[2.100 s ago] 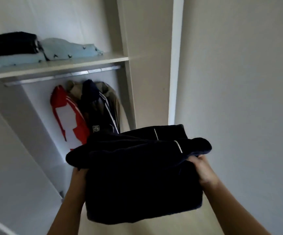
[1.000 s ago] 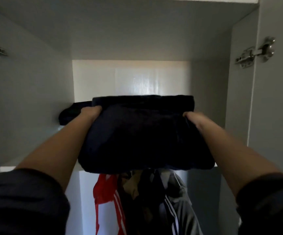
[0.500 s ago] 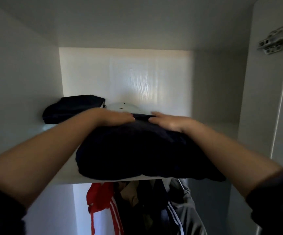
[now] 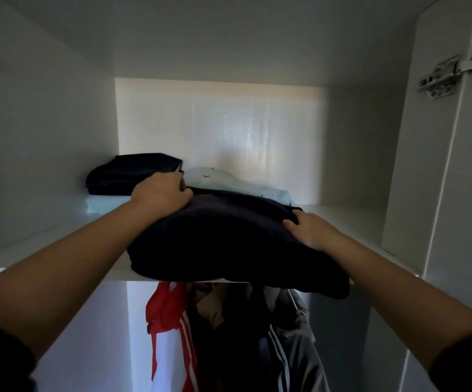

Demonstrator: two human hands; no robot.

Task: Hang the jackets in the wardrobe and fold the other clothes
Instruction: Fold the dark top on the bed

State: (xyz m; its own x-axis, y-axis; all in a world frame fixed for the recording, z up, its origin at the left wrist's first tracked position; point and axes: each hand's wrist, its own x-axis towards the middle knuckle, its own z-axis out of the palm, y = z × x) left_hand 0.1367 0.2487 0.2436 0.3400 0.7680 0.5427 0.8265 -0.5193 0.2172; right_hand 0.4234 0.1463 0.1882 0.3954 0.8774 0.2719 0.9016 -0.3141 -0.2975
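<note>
A folded dark navy garment [image 4: 229, 244] lies on the white wardrobe shelf [image 4: 350, 222], its near edge hanging over the shelf front. My left hand [image 4: 159, 193] rests on its far left corner with the fingers curled down over the cloth edge. My right hand [image 4: 307, 230] lies flat on the garment's right side, pressing it. Below the shelf hang several jackets, among them a red and white one [image 4: 169, 321] and a grey striped one [image 4: 299, 349].
At the back left of the shelf a folded black piece [image 4: 133, 172] sits on a light blue one [image 4: 101, 205]. Another light blue folded piece [image 4: 229, 182] lies behind the navy garment. The open door with its metal hinge [image 4: 441, 76] stands at the right.
The navy garment went from being carried up to lying on the shelf. My hands have moved apart on top of it, the left toward the far left corner, the right to the right side.
</note>
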